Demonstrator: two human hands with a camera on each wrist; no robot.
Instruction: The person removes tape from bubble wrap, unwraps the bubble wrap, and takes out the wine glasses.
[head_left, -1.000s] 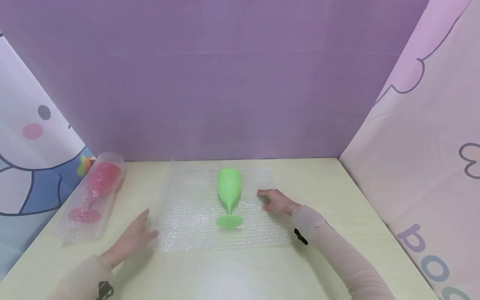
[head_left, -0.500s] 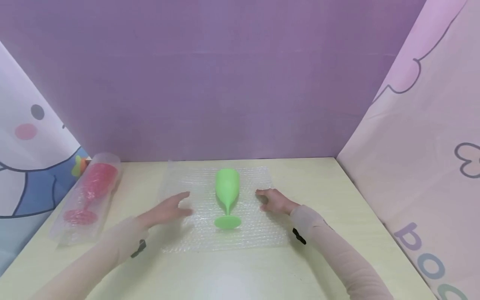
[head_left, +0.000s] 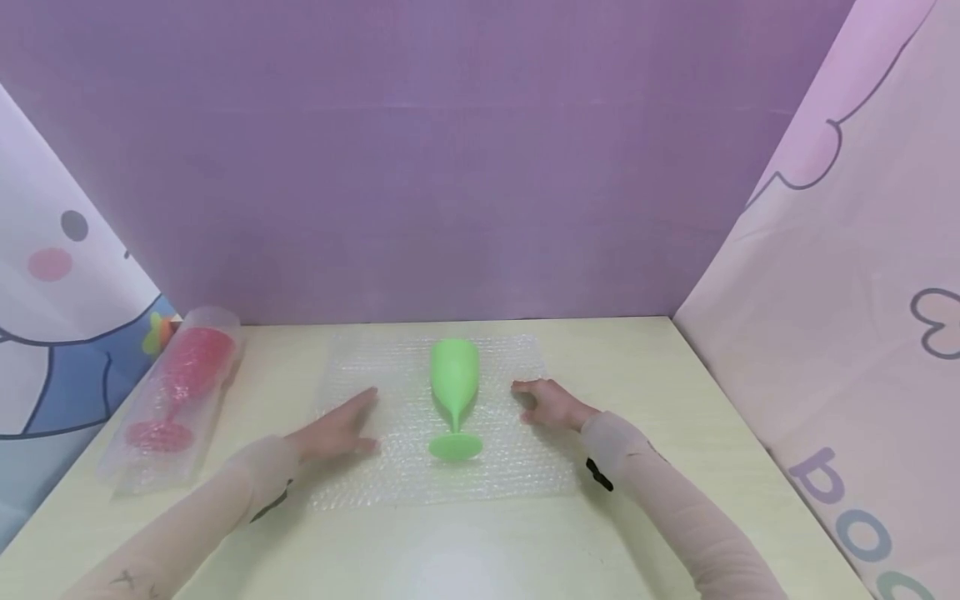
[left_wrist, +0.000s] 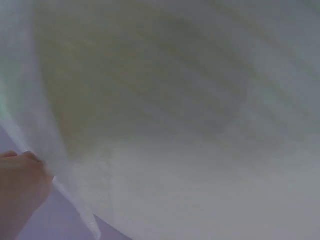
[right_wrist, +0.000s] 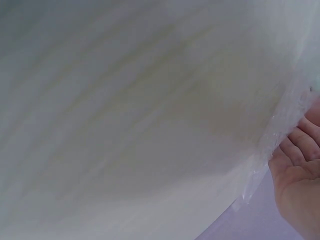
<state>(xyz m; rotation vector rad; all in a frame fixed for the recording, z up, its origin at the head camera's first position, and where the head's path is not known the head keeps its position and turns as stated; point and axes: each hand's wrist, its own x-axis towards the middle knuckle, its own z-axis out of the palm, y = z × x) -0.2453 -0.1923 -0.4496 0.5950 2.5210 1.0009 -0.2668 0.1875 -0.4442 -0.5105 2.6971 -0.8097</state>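
A wrapped red goblet (head_left: 197, 360) lies far left; the left hand (head_left: 333, 432) spreads loosely over the bubble wrap (head_left: 405, 475), grasping nothing; the green goblet (head_left: 454, 371) lies near its middle; the right hand (head_left: 553, 405), beyond it, looks relaxed, unclenched. Light, even pressure should flatten the bubble wrap without rolling the green goblet.

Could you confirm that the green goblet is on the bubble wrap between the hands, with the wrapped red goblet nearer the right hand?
Not quite: the wrapped red goblet is nearer the left hand, as the head view shows; the rest holds.
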